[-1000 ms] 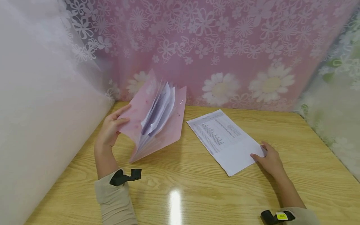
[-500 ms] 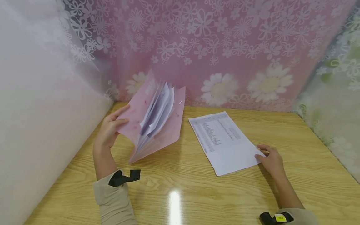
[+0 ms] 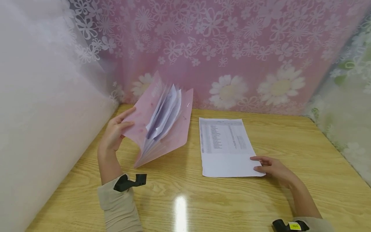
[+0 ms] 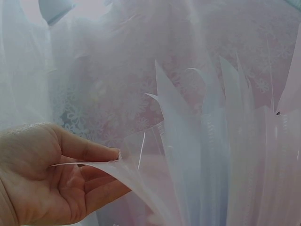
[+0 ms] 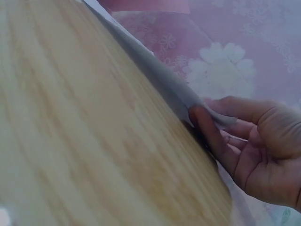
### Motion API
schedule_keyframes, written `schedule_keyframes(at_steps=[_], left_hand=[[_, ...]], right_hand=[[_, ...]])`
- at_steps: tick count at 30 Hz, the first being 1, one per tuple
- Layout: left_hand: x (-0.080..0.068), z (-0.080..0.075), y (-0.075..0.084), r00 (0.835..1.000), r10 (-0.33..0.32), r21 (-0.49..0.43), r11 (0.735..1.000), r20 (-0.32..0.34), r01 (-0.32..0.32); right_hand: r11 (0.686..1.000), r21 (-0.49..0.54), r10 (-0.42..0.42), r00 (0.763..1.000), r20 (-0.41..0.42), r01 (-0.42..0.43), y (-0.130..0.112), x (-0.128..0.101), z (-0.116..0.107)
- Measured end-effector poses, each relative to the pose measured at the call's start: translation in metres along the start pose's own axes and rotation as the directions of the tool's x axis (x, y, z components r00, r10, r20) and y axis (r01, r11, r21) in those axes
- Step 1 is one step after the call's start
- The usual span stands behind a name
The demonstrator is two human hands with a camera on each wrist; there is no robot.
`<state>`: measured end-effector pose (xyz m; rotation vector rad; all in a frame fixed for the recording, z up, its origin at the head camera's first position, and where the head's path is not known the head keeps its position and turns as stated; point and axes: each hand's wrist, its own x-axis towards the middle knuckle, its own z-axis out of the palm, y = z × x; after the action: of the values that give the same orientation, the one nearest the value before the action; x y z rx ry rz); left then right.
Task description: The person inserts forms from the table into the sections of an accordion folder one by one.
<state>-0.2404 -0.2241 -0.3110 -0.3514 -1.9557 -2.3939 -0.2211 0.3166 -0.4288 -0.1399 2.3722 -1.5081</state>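
Note:
A pink plastic folder [image 3: 142,119] stands fanned partway open on the table, with clear sleeves and white papers [image 3: 166,112] between its covers. My left hand [image 3: 115,130] pinches the left cover's edge between thumb and fingers; the left wrist view shows that cover [image 4: 127,174] bent in the grip. To the right of the folder is a white printed sheet [image 3: 229,151], its text at the far end and its near part blank. My right hand [image 3: 273,169] pinches the sheet's near right corner. In the right wrist view the sheet [image 5: 164,77] appears edge-on, close above the table.
The wood-grain table [image 3: 203,199] runs under everything, with a bright reflection near its front. Behind it hangs a pink flowered curtain [image 3: 203,48]. A white sheet wall [image 3: 52,96] borders the left side, and a flowered curtain [image 3: 350,112] borders the right.
The printed sheet has turned, so its sides now point more nearly straight away from me. My right hand has turned with it and shifted slightly nearer. The left hand and folder have stayed put.

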Motion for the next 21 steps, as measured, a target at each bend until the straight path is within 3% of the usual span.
schedule_keyframes(at_steps=[5,12,21], left_hand=[[0.001,0.0,0.0,1.0,0.0,0.005,1.0,0.001,0.0],[0.0,0.0,0.0,1.0,0.001,0.011,1.0,0.015,-0.002],[0.0,0.0,0.0,1.0,0.0,0.01,1.0,-0.001,0.0]], right_hand=[[0.995,0.102,0.001,1.0,-0.005,0.0,0.001,0.01,0.003],[0.995,0.078,-0.049,0.994,-0.098,0.056,0.0,0.028,0.008],[0.991,0.116,-0.034,0.976,-0.217,0.06,-0.002,0.028,0.018]])
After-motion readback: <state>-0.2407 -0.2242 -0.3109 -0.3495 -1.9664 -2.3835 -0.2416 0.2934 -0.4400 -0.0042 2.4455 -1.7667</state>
